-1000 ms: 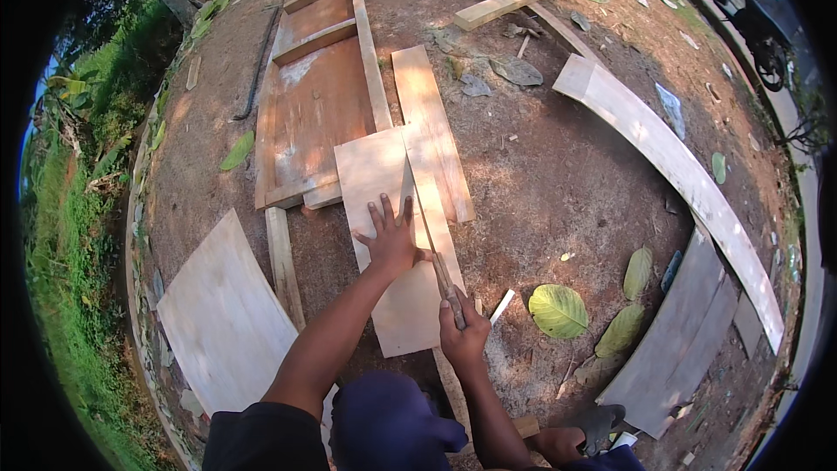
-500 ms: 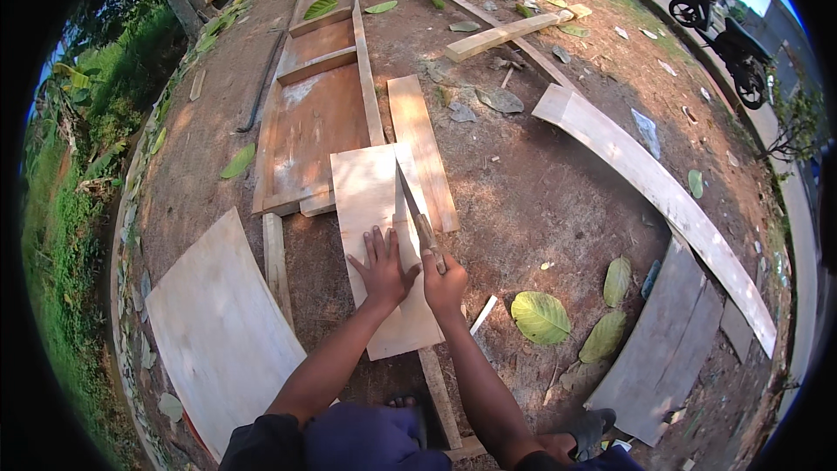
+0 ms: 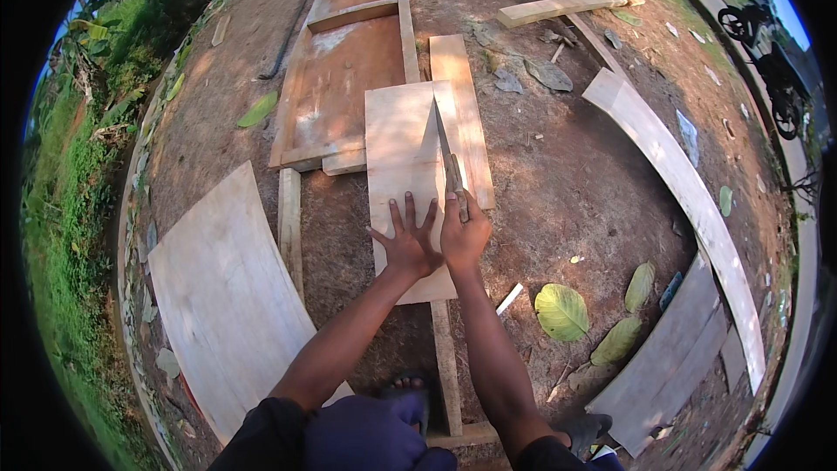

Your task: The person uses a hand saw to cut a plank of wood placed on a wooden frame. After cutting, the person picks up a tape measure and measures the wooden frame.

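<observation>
My left hand point(image 3: 406, 240) presses with spread fingers on a pale plywood sheet point(image 3: 401, 148), which lies over a wooden support near the middle of the view. Just to its right, my right hand point(image 3: 465, 231) grips a handsaw point(image 3: 449, 160) by its handle. The long blade lies low along the sheet, near its right edge, pointing away from me. A lighter orange plank point(image 3: 462, 113) shows under and to the right of the sheet. A long wooden frame with crosspieces point(image 3: 336, 100) lies beyond it on the dirt.
Loose plywood point(image 3: 227, 305) lies at left. A long pale strip point(image 3: 663, 174) and grey boards point(image 3: 649, 366) lie at right, near big leaves point(image 3: 561, 311). Crossed timbers point(image 3: 549, 10) are farther off. Motorbikes point(image 3: 767, 78) stand beyond the right edge, greenery at left.
My right hand and the saw have moved forward along the sheet, now beside my left hand, which stays spread on the board. The camera's view has also shifted.
</observation>
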Action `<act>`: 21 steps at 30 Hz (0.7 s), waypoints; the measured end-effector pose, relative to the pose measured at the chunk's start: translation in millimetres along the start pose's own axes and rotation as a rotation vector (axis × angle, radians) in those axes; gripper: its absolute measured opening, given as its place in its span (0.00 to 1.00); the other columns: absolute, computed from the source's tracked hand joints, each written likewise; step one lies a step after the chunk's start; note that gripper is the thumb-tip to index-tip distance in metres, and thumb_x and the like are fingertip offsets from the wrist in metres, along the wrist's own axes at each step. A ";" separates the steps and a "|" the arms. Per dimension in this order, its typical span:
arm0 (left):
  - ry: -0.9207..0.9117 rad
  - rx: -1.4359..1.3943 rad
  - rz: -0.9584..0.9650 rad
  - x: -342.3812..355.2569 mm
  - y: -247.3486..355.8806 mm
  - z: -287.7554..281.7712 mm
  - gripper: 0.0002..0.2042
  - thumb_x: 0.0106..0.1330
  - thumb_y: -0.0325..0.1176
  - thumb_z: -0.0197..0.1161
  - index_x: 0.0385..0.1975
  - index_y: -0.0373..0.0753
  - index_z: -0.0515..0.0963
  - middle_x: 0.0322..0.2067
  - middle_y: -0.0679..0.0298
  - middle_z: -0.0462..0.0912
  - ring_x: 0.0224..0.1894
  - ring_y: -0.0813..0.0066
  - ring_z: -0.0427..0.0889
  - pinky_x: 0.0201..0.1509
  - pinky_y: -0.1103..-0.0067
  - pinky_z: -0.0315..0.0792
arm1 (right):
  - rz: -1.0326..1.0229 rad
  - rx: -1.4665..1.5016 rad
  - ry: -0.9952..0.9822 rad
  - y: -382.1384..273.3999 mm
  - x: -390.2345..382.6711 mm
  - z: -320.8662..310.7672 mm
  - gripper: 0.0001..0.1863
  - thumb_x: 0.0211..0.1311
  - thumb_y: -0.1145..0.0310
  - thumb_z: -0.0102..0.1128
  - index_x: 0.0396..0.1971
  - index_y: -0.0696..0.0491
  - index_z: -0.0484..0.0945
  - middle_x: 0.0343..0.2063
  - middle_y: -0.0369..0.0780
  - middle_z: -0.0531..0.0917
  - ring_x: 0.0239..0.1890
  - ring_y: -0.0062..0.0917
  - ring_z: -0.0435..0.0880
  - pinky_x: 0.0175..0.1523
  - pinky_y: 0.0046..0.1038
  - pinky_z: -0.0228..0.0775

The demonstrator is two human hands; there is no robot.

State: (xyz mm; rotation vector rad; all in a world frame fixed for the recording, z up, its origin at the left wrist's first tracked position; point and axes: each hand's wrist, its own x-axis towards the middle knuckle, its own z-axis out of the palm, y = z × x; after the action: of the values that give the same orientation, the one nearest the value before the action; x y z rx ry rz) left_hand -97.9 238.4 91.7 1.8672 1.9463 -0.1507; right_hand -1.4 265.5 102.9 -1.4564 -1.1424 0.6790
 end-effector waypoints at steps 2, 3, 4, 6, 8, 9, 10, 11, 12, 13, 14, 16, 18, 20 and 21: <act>-0.024 -0.005 0.000 2.8 -0.9 -4.2 0.52 0.60 0.59 0.69 0.81 0.55 0.46 0.79 0.41 0.33 0.79 0.26 0.28 0.59 0.15 0.39 | 0.047 0.015 -0.043 -6.8 2.1 1.3 0.17 0.69 0.64 0.63 0.48 0.62 0.85 0.17 0.44 0.81 0.20 0.19 0.77 0.28 0.29 0.69; -0.037 -0.007 0.001 4.5 -1.6 -4.8 0.52 0.60 0.59 0.69 0.81 0.54 0.46 0.79 0.41 0.32 0.78 0.25 0.27 0.59 0.15 0.40 | 0.072 0.022 -0.064 -8.9 2.5 2.5 0.16 0.69 0.64 0.63 0.47 0.62 0.85 0.18 0.44 0.82 0.20 0.20 0.77 0.28 0.29 0.70; -0.030 0.005 0.000 7.8 -3.2 0.2 0.52 0.60 0.59 0.69 0.80 0.54 0.46 0.79 0.40 0.32 0.78 0.24 0.27 0.59 0.15 0.41 | 0.062 0.027 -0.062 -6.9 1.3 4.4 0.16 0.69 0.64 0.63 0.47 0.62 0.85 0.19 0.44 0.82 0.21 0.20 0.78 0.28 0.30 0.70; -0.015 0.032 -0.002 15.5 -7.0 12.5 0.52 0.60 0.59 0.69 0.80 0.53 0.46 0.78 0.38 0.30 0.77 0.21 0.26 0.58 0.15 0.42 | 0.042 0.037 -0.059 -1.9 -2.2 8.7 0.16 0.69 0.64 0.63 0.46 0.62 0.85 0.20 0.45 0.83 0.22 0.21 0.80 0.29 0.30 0.71; -0.098 0.021 0.000 13.0 3.9 -0.7 0.51 0.63 0.54 0.69 0.81 0.59 0.42 0.78 0.37 0.28 0.76 0.19 0.25 0.59 0.15 0.41 | 0.099 -0.010 -0.076 0.9 -1.2 6.2 0.16 0.69 0.63 0.62 0.45 0.62 0.85 0.21 0.46 0.84 0.23 0.22 0.82 0.30 0.31 0.72; -0.138 0.016 0.003 12.9 8.4 -6.1 0.51 0.64 0.52 0.69 0.81 0.62 0.40 0.78 0.37 0.27 0.76 0.19 0.24 0.60 0.15 0.40 | 0.126 -0.033 -0.084 2.2 -0.3 4.3 0.16 0.69 0.63 0.62 0.45 0.62 0.84 0.22 0.46 0.85 0.24 0.22 0.83 0.31 0.31 0.73; -0.152 0.021 0.003 13.7 6.9 -8.9 0.51 0.63 0.52 0.69 0.81 0.62 0.39 0.78 0.36 0.27 0.76 0.18 0.24 0.60 0.16 0.41 | 0.132 -0.034 -0.112 -2.9 0.1 3.8 0.18 0.69 0.63 0.61 0.48 0.63 0.83 0.23 0.49 0.85 0.26 0.28 0.85 0.33 0.34 0.75; -0.167 0.026 0.003 14.4 5.3 -11.1 0.52 0.63 0.51 0.70 0.81 0.62 0.38 0.78 0.36 0.27 0.76 0.17 0.24 0.60 0.16 0.42 | 0.138 -0.034 -0.140 -9.9 0.9 1.7 0.20 0.70 0.63 0.61 0.51 0.64 0.82 0.25 0.51 0.86 0.27 0.33 0.87 0.34 0.36 0.76; -0.182 0.031 0.005 15.1 3.8 -12.9 0.52 0.63 0.51 0.70 0.81 0.62 0.37 0.78 0.35 0.26 0.75 0.16 0.24 0.60 0.16 0.43 | 0.145 -0.035 -0.167 -14.3 1.7 0.6 0.22 0.70 0.63 0.60 0.54 0.65 0.81 0.26 0.53 0.86 0.29 0.39 0.89 0.36 0.38 0.78; -0.186 0.039 0.002 16.3 2.2 -11.9 0.53 0.62 0.52 0.70 0.81 0.58 0.38 0.78 0.36 0.26 0.75 0.17 0.24 0.60 0.16 0.43 | 0.147 -0.030 -0.178 -15.0 1.8 0.4 0.22 0.70 0.63 0.60 0.54 0.66 0.81 0.27 0.54 0.86 0.30 0.39 0.90 0.37 0.38 0.78; -0.190 0.048 0.000 18.7 0.1 -9.4 0.54 0.62 0.53 0.70 0.81 0.54 0.39 0.78 0.36 0.25 0.76 0.18 0.24 0.59 0.16 0.44 | 0.149 -0.025 -0.190 -15.7 2.5 0.6 0.23 0.70 0.62 0.60 0.54 0.66 0.81 0.28 0.55 0.86 0.31 0.40 0.90 0.38 0.38 0.79; -0.174 0.056 -0.005 23.1 -0.4 -4.8 0.54 0.61 0.53 0.70 0.81 0.51 0.39 0.78 0.37 0.24 0.76 0.18 0.23 0.59 0.16 0.44 | 0.115 -0.012 -0.149 -12.3 4.5 3.1 0.21 0.69 0.62 0.61 0.52 0.65 0.82 0.26 0.53 0.86 0.29 0.36 0.89 0.36 0.37 0.78; -0.146 0.051 -0.002 25.5 4.5 2.3 0.54 0.61 0.52 0.70 0.81 0.51 0.38 0.78 0.40 0.24 0.75 0.17 0.23 0.59 0.16 0.44 | 0.051 -0.008 -0.041 4.2 4.2 6.9 0.17 0.69 0.62 0.62 0.46 0.61 0.85 0.22 0.48 0.85 0.24 0.27 0.85 0.32 0.33 0.75; -0.198 0.075 -0.006 23.4 5.6 -5.3 0.55 0.61 0.52 0.71 0.81 0.57 0.36 0.80 0.46 0.24 0.76 0.18 0.24 0.61 0.17 0.45 | 0.088 -0.053 -0.071 -1.6 2.0 4.2 0.18 0.69 0.62 0.62 0.47 0.62 0.84 0.23 0.48 0.85 0.24 0.28 0.85 0.32 0.33 0.75; -0.224 0.087 -0.008 22.2 6.0 -7.4 0.55 0.61 0.51 0.71 0.81 0.60 0.35 0.80 0.49 0.24 0.76 0.18 0.24 0.62 0.18 0.46 | 0.106 -0.076 -0.087 -4.8 0.0 1.2 0.19 0.69 0.62 0.62 0.48 0.62 0.84 0.23 0.49 0.86 0.25 0.29 0.86 0.33 0.33 0.76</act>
State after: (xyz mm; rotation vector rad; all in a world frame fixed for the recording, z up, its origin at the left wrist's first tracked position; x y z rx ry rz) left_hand -93.7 262.2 91.2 1.8102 1.8198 -0.4348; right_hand -3.8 265.6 107.1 -1.5740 -1.1749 0.7865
